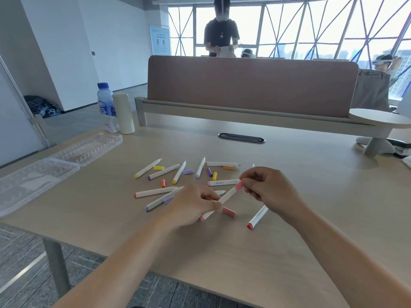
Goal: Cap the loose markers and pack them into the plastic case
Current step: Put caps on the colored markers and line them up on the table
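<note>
On the desk (289, 241) we see the clear plastic case (37, 183) lying open at far left, its slotted halves flat. Our left hand (193, 205) closes its grip round a white marker (224, 199) above the scattered markers (155, 192); our right hand (266, 187) pinches the pink cap (239, 185) at its upper end.

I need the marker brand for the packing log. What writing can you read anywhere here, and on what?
Nothing is legible.
Pink-ended marker: dark barrel print, blurred.
Water bottle: white print on blue label, blurred.
Wall sign: too small.
Cloth at far right: dark scrawl, unreadable.
</note>
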Demonstrator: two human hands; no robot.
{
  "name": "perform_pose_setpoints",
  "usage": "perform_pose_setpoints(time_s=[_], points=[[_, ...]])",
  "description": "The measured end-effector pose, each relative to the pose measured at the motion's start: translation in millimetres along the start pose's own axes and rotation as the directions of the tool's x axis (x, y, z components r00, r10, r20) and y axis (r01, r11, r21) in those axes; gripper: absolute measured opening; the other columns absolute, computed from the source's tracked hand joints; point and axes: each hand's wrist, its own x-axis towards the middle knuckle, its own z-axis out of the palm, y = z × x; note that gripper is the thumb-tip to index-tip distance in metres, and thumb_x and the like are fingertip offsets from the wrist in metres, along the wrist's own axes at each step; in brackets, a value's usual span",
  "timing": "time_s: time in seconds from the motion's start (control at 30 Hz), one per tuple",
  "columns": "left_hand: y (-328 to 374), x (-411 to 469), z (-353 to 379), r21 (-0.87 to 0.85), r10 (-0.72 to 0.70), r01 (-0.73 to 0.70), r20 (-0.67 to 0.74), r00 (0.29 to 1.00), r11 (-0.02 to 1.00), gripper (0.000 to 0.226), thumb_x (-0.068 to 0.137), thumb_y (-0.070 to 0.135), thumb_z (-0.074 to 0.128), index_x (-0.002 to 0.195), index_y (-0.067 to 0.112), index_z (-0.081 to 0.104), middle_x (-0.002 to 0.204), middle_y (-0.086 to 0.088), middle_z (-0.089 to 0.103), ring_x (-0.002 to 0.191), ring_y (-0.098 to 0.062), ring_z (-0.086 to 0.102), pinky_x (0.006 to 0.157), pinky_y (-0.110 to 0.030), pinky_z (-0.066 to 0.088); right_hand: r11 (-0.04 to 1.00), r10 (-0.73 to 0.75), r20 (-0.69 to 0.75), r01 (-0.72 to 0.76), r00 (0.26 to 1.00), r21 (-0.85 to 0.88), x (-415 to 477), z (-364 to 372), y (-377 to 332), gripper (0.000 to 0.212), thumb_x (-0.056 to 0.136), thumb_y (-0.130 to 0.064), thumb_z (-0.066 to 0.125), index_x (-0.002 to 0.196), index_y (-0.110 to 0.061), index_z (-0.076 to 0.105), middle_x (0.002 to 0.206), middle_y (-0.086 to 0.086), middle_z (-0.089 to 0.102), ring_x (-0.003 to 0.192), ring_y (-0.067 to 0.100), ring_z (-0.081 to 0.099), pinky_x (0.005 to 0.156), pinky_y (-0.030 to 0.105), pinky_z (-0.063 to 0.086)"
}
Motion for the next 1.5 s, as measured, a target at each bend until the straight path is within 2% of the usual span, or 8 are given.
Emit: perform_pose_setpoints(time_s=[0.2, 0.37, 0.6, 0.83, 1.03, 1.17, 1.27, 1.5], points=[[4.0, -0.1, 1.1, 0.076, 0.006, -0.006, 0.002, 1.000, 0.997, 0.015, 0.096, 0.032, 0.059, 0.102, 0.028, 0.072, 0.099, 0.005, 0.068, 0.092, -0.014, 0.061, 0.083, -0.031, 0.047, 0.999, -0.012, -0.005, 0.012, 1.000, 0.047, -2.7, 5.6, -0.4, 0.018, 0.095, -0.004, 0.060, 0.088, -0.010, 0.075, 0.067, 0.005, 0.068, 0.055, 0.011, 0.052, 0.050, 0.018, 0.043], [5.1, -5.0, -0.3, -0.014, -0.006, 0.007, 0.025, 1.000, 1.000, 0.018, 0.096, 0.031, 0.060, 0.105, 0.023, 0.074, 0.092, 0.007, 0.066, 0.084, -0.011, 0.058, 0.070, -0.025, 0.042, 0.995, -0.020, -0.048, 0.025, 0.999, 0.096, -10.0, 14.6, -1.1, 0.014, 0.094, -0.004, 0.061, 0.092, -0.010, 0.074, 0.066, 0.004, 0.067, 0.054, 0.011, 0.052, 0.050, 0.017, 0.043], [11.6, -8.2, 2.9, -0.213, -0.025, 0.028, 0.016, 1.000, 0.977, 0.016, 0.093, 0.029, 0.065, 0.100, 0.021, 0.077, 0.079, 0.002, 0.072, 0.070, -0.011, 0.059, 0.068, -0.027, 0.047, 0.996, -0.038, -0.112, 0.047, 0.993, 0.080, -10.3, 11.2, -6.7, 0.017, 0.096, -0.010, 0.059, 0.095, -0.019, 0.073, 0.075, 0.002, 0.074, 0.070, 0.030, 0.067, 0.075, 0.041, 0.057], [6.8, -11.4, -6.5, -0.235, -0.005, -0.020, -0.107, 0.994, 0.972, 0.017, 0.095, 0.021, 0.057, 0.097, 0.022, 0.074, 0.072, -0.005, 0.067, 0.059, -0.006, 0.054, 0.065, -0.024, 0.044, 0.995, 0.011, -0.159, -0.026, 0.987, -0.096, -1.0, -7.9, 5.8, 0.008, 0.091, -0.013, 0.063, 0.090, -0.018, 0.070, 0.074, -0.003, 0.075, 0.059, 0.013, 0.060, 0.061, 0.033, 0.046], [-1.9, -1.8, -2.7, -0.136, -0.029, 0.007, -0.167, 0.986, 0.991, 0.016, 0.097, 0.023, 0.057, 0.094, 0.025, 0.072, 0.067, 0.008, 0.063, 0.063, -0.006, 0.055, 0.065, -0.022, 0.043, 0.966, 0.079, -0.185, -0.121, 0.980, -0.228, 6.7, -19.2, 26.6, 0.017, 0.087, -0.019, 0.065, 0.072, -0.020, 0.073, 0.073, -0.006, 0.073, 0.062, 0.018, 0.056, 0.060, 0.029, 0.041], [-1.1, 3.7, 1.7, -0.032, -0.003, -0.003, -0.203, 0.979, 0.999, 0.017, 0.097, 0.023, 0.058, 0.106, 0.027, 0.072, 0.091, 0.015, 0.066, 0.079, 0.001, 0.056, 0.063, -0.013, 0.036, 0.921, 0.075, -0.214, -0.151, 0.974, -0.360, 11.0, -19.1, 32.0, 0.022, 0.089, -0.022, 0.063, 0.067, -0.019, 0.069, 0.086, -0.008, 0.073, 0.063, 0.020, 0.059, 0.051, 0.027, 0.034], [-3.5, 7.9, 1.4, 0.032, 0.003, 0.004, -0.223, 0.975, 0.999, 0.020, 0.098, 0.024, 0.056, 0.110, 0.028, 0.072, 0.106, 0.011, 0.065, 0.085, 0.001, 0.054, 0.063, -0.012, 0.035, 0.894, 0.050, -0.230, -0.146, 0.972, -0.423, 11.5, -16.9, 32.4, 0.018, 0.091, -0.023, 0.061, 0.074, -0.019, 0.066, 0.065, -0.010, 0.065, 0.059, 0.010, 0.056, 0.049, 0.026, 0.034], [-17.1, 14.1, -16.4, 0.117, -0.051, 0.087, -0.281, 0.958, 0.989, 0.022, 0.100, 0.022, 0.051, 0.104, 0.032, 0.070, 0.127, 0.013, 0.057, 0.086, -0.001, 0.053, 0.078, -0.020, 0.043, 0.888, -0.004, -0.115, -0.050, 0.993, -0.457, 15.9, 3.7, 31.9, 0.009, 0.091, -0.029, 0.061, 0.083, -0.026, 0.065, 0.085, -0.008, 0.066, 0.078, 0.012, 0.061, 0.063, 0.027, 0.045]])
